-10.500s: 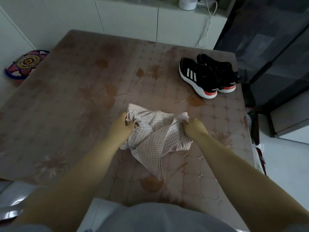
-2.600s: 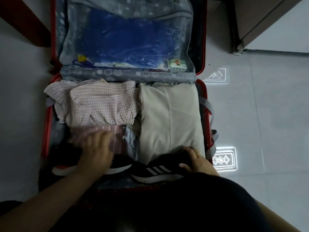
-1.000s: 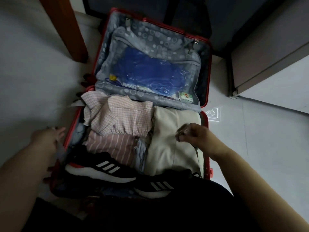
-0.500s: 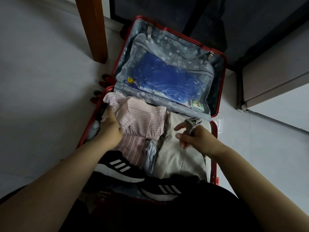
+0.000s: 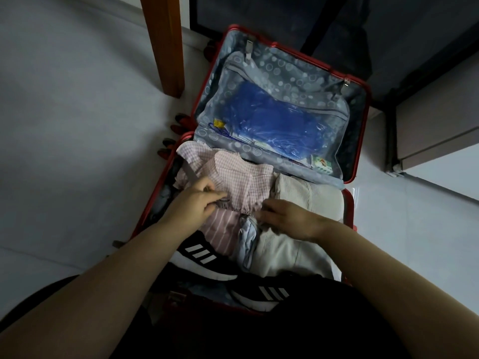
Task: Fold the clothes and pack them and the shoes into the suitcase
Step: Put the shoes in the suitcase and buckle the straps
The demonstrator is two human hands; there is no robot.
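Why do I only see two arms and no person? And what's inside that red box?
The camera sits on a person's head and looks down, so only their arms show. The red box is an open suitcase lying on the floor. Packed inside are a pink checked shirt, a beige folded garment and two black shoes with white stripes. The left hand pinches a grey strap that runs over the shirt. The right hand is curled on the clothes; whether it holds anything is hidden.

red suitcase (image 5: 360, 141), pink checked shirt (image 5: 241, 177), black shoes (image 5: 207, 257)
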